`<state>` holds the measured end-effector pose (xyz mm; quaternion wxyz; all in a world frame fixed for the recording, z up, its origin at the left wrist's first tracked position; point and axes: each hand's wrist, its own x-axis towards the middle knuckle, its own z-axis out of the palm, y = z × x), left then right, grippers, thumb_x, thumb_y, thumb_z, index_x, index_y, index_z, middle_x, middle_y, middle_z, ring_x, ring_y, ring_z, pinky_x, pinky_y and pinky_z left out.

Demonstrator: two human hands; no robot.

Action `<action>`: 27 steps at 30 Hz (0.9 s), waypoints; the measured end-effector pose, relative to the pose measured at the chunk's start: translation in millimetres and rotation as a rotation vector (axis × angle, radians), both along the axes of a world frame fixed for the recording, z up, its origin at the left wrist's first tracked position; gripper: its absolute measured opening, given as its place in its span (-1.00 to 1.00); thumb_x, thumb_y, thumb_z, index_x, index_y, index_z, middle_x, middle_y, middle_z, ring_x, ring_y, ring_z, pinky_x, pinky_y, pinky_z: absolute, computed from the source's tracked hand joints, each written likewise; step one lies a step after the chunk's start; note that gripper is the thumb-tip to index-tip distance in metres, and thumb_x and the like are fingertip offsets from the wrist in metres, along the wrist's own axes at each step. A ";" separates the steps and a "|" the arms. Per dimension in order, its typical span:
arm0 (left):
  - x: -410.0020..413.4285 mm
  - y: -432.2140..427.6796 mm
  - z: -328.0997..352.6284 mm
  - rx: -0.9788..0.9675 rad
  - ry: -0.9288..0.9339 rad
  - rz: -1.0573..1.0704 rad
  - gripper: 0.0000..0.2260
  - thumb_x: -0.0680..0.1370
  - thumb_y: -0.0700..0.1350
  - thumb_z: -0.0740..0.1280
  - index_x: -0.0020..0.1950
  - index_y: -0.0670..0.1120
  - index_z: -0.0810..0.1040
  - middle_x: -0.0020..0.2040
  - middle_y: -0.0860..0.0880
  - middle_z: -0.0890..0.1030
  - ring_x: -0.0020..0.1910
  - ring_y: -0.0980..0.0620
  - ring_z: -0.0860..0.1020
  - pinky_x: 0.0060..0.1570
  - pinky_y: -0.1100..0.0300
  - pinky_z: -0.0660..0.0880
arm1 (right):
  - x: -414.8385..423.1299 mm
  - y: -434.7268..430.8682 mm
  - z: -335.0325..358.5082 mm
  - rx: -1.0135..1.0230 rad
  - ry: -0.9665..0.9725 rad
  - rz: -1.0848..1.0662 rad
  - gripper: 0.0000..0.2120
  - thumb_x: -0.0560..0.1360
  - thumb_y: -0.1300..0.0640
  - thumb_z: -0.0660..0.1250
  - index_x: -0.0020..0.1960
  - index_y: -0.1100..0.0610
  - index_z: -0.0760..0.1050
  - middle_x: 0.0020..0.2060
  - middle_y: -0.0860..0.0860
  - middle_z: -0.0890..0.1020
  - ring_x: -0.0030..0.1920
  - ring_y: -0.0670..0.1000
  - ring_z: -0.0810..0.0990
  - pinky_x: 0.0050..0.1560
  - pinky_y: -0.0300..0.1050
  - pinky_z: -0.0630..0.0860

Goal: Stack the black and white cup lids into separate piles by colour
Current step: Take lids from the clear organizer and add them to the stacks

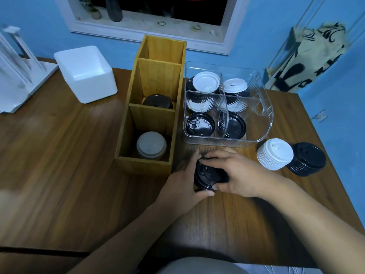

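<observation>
Both hands close around a black lid stack [207, 177] on the table just in front of the clear bin. My left hand [184, 182] grips its left side and my right hand [234, 172] covers its top and right side. A white lid pile [274, 154] and a black lid pile [307, 159] stand side by side at the right. The clear divided bin [264, 123] holds mixed stacks: white lids [206, 82] on top at the back, black lids [200, 123] at the front. The wooden box [126, 123] holds a black pile [157, 101] and a white pile [151, 146].
A white foam box [87, 74] sits at the back left of the wooden table [69, 165], with a white rack [17, 72] beyond it. A printed cloth bag [308, 60] hangs at the right by the blue wall. The table's right edge runs close behind the two loose piles.
</observation>
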<state>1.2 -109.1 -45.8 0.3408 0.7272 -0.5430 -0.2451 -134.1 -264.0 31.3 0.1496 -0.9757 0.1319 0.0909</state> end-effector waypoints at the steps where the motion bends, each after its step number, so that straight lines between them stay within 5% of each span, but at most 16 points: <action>1: -0.4 -0.1 1.3 -0.001 -0.015 -0.006 0.07 0.41 0.23 0.53 0.66 0.11 -0.15 0.63 0.11 0.20 0.56 0.12 0.19 0.51 0.19 0.20 | 0.6 -0.9 0.0 0.002 0.009 -0.001 -0.25 0.42 -0.13 0.48 0.54 -0.08 0.30 0.48 -0.07 0.34 0.43 -0.04 0.26 0.46 -0.22 0.13; 8: -1.9 -1.1 4.0 -0.026 -0.067 -0.007 -0.09 0.49 0.25 0.44 0.66 0.00 0.02 0.60 0.02 0.23 0.58 0.12 0.14 0.53 0.10 0.24 | 9.3 0.2 16.0 0.069 0.044 0.026 -0.32 0.40 -0.10 0.51 0.47 -0.09 0.37 0.37 -0.13 0.48 0.36 -0.06 0.41 0.39 -0.12 0.34; 14: -2.3 -1.7 3.3 -0.033 -0.102 0.040 -0.12 0.55 0.23 0.39 0.67 0.00 -0.04 0.65 0.08 0.10 0.61 0.17 0.05 0.53 0.29 0.06 | 48.4 -38.6 56.3 -0.069 -0.266 -0.073 -0.70 0.54 0.15 0.39 0.27 0.03 0.56 0.15 -0.02 0.63 0.12 0.04 0.60 0.18 0.04 0.53; 18: -3.1 -0.6 4.7 -0.022 -0.082 0.035 -0.11 0.55 0.22 0.40 0.68 0.03 -0.08 0.66 0.11 0.07 0.61 0.18 0.04 0.55 0.24 0.09 | 105.1 -67.2 53.4 -0.258 0.048 -0.019 -0.52 0.47 0.19 0.41 0.37 0.00 0.48 0.25 0.00 0.58 0.23 0.10 0.55 0.18 0.08 0.55; 22: -1.7 0.0 4.3 -0.004 -0.058 0.040 -0.08 0.53 0.24 0.41 0.67 0.06 -0.11 0.66 0.13 0.06 0.61 0.19 0.04 0.57 0.17 0.14 | 141.3 -70.9 44.3 -0.414 0.416 0.052 -0.43 0.36 0.07 0.55 0.33 0.05 0.48 0.12 0.01 0.61 0.06 0.13 0.63 -0.17 -0.04 0.58; 27: -1.0 0.0 4.1 -0.004 -0.062 0.039 -0.09 0.53 0.24 0.41 0.67 0.05 -0.10 0.66 0.12 0.05 0.61 0.19 0.02 0.57 0.16 0.14 | 143.4 -70.3 33.3 -0.528 0.361 0.181 -0.23 0.37 0.14 0.45 0.52 -0.09 0.28 0.24 -0.02 0.51 0.07 0.15 0.61 -0.38 -0.11 0.42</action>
